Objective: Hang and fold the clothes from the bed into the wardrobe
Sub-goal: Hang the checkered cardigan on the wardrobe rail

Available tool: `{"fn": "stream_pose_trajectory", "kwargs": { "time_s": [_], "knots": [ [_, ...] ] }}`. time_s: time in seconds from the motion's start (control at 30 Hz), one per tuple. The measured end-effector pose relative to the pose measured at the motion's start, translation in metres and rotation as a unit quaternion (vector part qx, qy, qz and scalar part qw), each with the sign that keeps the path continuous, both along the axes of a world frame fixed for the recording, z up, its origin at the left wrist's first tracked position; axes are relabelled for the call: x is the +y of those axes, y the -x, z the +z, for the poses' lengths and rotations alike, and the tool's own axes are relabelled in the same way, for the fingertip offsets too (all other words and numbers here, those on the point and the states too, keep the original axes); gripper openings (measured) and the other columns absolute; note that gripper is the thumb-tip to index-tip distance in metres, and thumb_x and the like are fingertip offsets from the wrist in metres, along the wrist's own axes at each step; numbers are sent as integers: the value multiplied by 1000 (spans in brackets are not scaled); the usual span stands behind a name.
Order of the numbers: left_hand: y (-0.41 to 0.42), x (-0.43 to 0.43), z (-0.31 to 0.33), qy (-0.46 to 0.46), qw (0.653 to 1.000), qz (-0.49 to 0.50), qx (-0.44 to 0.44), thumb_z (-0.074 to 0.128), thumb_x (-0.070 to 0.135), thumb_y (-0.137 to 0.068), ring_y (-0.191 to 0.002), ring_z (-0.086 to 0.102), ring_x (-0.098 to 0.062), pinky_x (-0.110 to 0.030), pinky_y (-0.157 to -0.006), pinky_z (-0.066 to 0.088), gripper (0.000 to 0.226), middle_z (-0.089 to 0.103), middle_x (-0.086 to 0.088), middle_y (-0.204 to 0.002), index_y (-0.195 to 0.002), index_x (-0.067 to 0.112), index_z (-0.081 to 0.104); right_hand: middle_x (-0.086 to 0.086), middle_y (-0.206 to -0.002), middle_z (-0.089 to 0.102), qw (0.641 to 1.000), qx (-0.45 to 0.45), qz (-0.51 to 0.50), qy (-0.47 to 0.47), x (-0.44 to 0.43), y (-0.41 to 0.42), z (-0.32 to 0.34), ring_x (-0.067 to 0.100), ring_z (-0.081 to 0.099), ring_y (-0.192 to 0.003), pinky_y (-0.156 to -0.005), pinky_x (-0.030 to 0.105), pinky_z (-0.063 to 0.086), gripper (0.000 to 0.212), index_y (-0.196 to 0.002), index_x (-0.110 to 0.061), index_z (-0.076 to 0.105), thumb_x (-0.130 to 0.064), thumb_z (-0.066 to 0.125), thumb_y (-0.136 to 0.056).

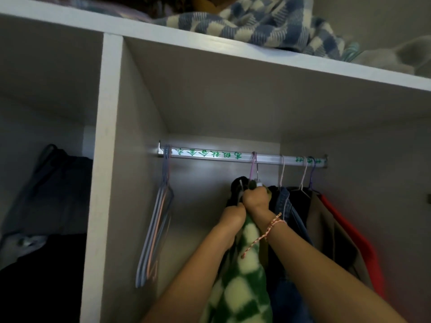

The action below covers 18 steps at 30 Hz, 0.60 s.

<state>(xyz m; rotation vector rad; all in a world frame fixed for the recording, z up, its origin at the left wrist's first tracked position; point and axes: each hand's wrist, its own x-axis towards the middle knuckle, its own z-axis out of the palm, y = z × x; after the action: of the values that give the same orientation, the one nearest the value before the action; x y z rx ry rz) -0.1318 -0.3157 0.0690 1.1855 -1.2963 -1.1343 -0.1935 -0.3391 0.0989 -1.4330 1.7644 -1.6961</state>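
two grips on green checked garment (242, 276) below rail (221, 155): right hand (256, 199) fisted at top, left hand (233, 216) clutching beneath.

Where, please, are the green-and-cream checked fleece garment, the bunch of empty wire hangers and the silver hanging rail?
Green-and-cream checked fleece garment (242, 276): head view, draped body.
Bunch of empty wire hangers (156, 229): head view, sloping arms.
Silver hanging rail (210, 155): head view, green-lettered stretch.

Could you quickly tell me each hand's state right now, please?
Left hand: closed, holding the green checked garment.
Right hand: closed, holding the green checked garment too.
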Motion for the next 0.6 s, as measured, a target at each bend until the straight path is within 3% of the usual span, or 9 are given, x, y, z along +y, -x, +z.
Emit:
{"fn": "stream_pose_trajectory", "kwargs": {
  "time_s": [0.13, 0.23, 0.3, 0.33, 0.4, 0.5, 0.6],
  "knots": [
    [21, 13, 2, 15, 999, -49, -18, 40, 26, -98, -104, 60, -29, -35, -93, 49, 37, 61, -19, -117, -120, 2, 57, 29, -122, 56, 999, 6, -32, -20, 1, 33, 5, 41, 52, -114, -96, 38, 42, 31, -115, 13, 53, -3, 48, -89],
    [34, 16, 1, 35, 996, -76, -36, 44, 26, -96, -104, 60, -32, -40, -95, 48, 31, 63, -19, -113, -114, 8, 62, 29, -114, 59, 999, 7, -32, -15, 0, 54, 5, 42, 54, -111, -86, 38, 45, 28, -110, 17, 55, -1, 48, -88],
    [36, 21, -1, 46, 994, -86, -43, 45, 26, -97, -94, 63, -28, -35, -86, 52, 24, 66, -16, -103, -95, 15, 65, 27, -105, 60, 999, 6, -33, -9, -1, 61, 4, 41, 56, -108, -75, 34, 42, 28, -107, 17, 56, -2, 50, -87],
    [34, 23, -2, 48, 994, -85, -42, 44, 22, -97, -81, 62, -24, -28, -73, 54, 25, 66, -13, -91, -82, 18, 63, 27, -107, 61, 999, 13, -33, -10, -2, 63, 3, 41, 57, -107, -73, 32, 41, 28, -107, 16, 57, -3, 51, -87],
    [27, 26, -5, 42, 996, -68, -45, 39, 13, -96, -64, 51, -16, -19, -50, 38, 32, 56, -5, -73, -67, 20, 52, 27, -113, 60, 997, 64, -32, -29, -1, 67, 2, 39, 57, -107, -78, 34, 44, 28, -108, 12, 58, -8, 53, -88],
    [10, 34, -7, 38, 996, -32, -71, 36, 8, -95, -75, 52, -22, -24, -57, 34, 29, 61, -13, -90, -86, 7, 63, 25, -111, 60, 984, 164, -1, -73, 2, 77, 5, 38, 57, -109, -82, 37, 45, 36, -114, 8, 57, -20, 54, -92],
    [-5, 39, -14, 55, 995, 77, -38, 38, 4, -92, -70, 50, -25, -28, -65, 38, 27, 54, -18, -77, -80, -2, 61, 21, -117, 58, 943, 314, -36, -105, 17, 73, 7, 37, 55, -110, -87, 38, 46, 41, -122, 0, 53, -30, 50, -95]
  ]
}}
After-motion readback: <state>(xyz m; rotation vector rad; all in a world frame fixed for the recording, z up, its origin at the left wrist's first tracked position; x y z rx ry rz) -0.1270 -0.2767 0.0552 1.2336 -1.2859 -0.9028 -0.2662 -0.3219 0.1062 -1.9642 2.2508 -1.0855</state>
